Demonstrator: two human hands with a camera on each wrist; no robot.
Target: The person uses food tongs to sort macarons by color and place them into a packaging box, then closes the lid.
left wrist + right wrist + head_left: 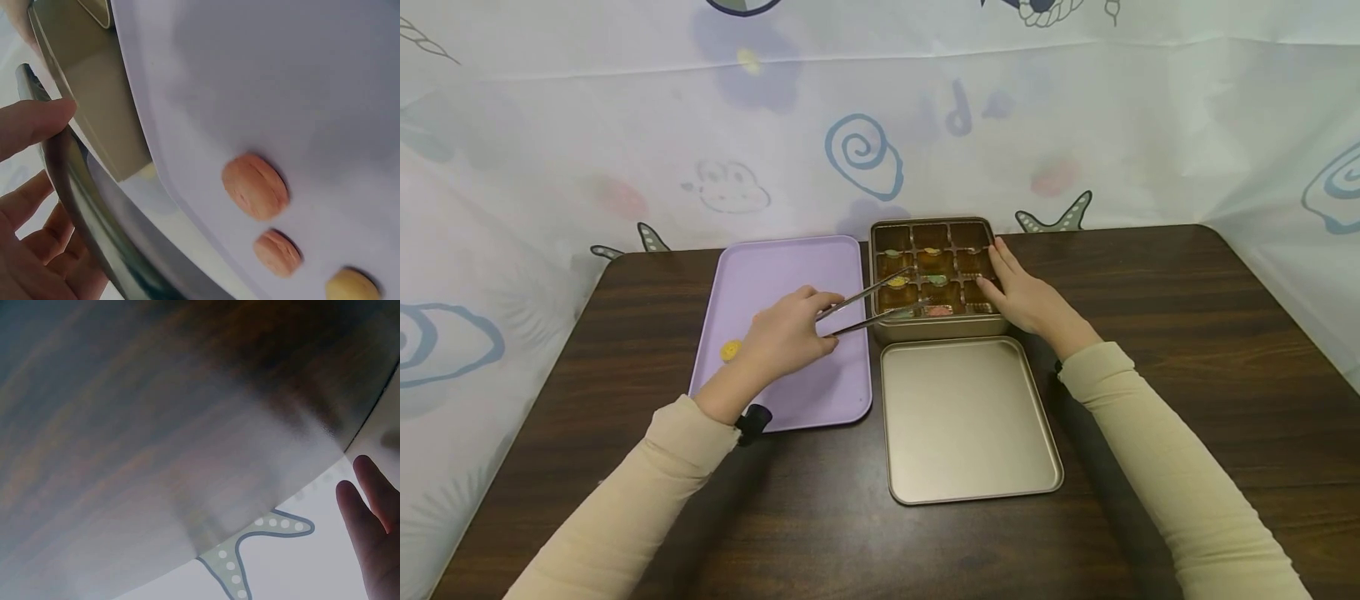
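Observation:
My left hand [790,332] grips metal tongs [880,317] between thumb and fingers. The two arms of the tongs are spread apart, their tips over the left and middle compartments of a gold tin box [943,327]. Small yellow, green, orange and pink pieces lie in several of its compartments. With fingers extended, my right hand [1033,302] rests at the box's right rim. In the left wrist view, two pink, macaron-like pieces [255,186] and a yellow one [351,286] lie on the purple tray [262,75]; the left forearm hides part of this tray in the head view.
A flat gold lid [972,421] lies in front of the box, right of the tray. All stand on a dark wooden table [1195,333]. A white patterned cloth [940,108] hangs behind the table's back edge.

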